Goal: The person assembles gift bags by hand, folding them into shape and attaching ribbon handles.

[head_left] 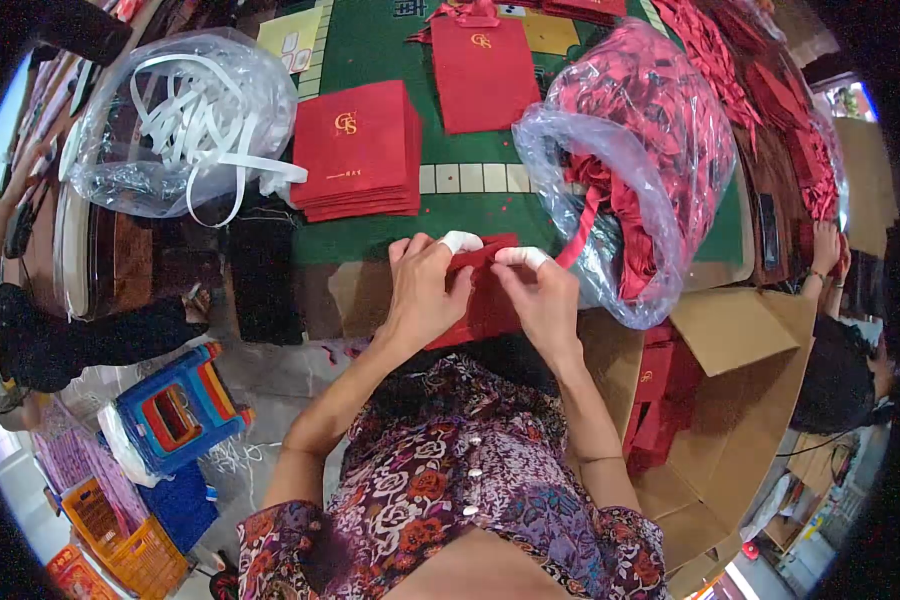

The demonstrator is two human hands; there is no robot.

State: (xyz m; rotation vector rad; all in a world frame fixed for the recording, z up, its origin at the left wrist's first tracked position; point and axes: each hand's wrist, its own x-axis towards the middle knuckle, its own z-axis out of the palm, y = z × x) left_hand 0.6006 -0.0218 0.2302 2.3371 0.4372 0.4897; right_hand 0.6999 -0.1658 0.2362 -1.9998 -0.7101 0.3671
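Both hands are at the top edge of a red bag [485, 300] at the table's front edge. My left hand [428, 275] pinches the bag's left side, with white wrapping on a fingertip. On the right side of the same edge, my right hand [540, 290] has its fingers pressed together, also with a white-wrapped finger. A red ribbon [582, 230] runs from near my right hand to the clear plastic bag of red ribbons [640, 150]. Left of centre lies a stack of red bags [358, 145] with gold print.
A plastic bag of white ribbons [185, 120] lies at the left. Another red bag [485, 75] is farther back. An open cardboard box [720, 430] with red bags stands at the right. Other people sit at both sides, and a blue plastic stool [180, 410] is at lower left.
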